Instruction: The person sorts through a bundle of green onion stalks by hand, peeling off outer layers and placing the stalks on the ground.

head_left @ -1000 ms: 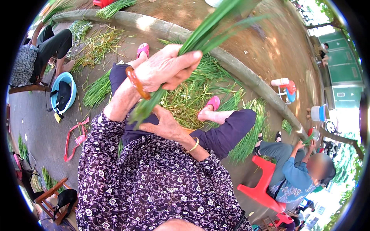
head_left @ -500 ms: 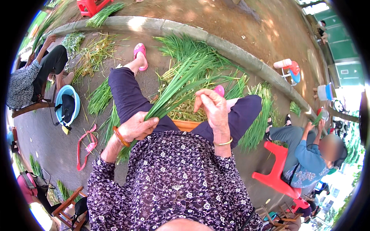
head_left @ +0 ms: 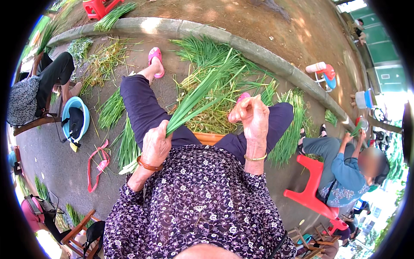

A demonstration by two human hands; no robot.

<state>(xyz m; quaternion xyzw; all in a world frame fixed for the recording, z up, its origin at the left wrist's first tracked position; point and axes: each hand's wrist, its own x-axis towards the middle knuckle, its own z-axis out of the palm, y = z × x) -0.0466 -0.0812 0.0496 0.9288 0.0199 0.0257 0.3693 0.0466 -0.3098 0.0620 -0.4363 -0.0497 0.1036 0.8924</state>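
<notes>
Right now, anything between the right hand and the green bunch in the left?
Nothing visible: only open air separates the right hand from the green bunch held in the left hand. The yellowish trimmings lie below, out of the way.

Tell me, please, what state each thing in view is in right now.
Left hand, closed around a bunch of long green leaves
Bunch of long green leaves, held, far ends spread
Right hand, raised, fingers bent, apart from the bunch
Left pink clog, worn
Light blue basin, upright, holding a black bag
Red strap, lying loose on the pavement
Red plastic stool, occupied by a co-worker
</notes>
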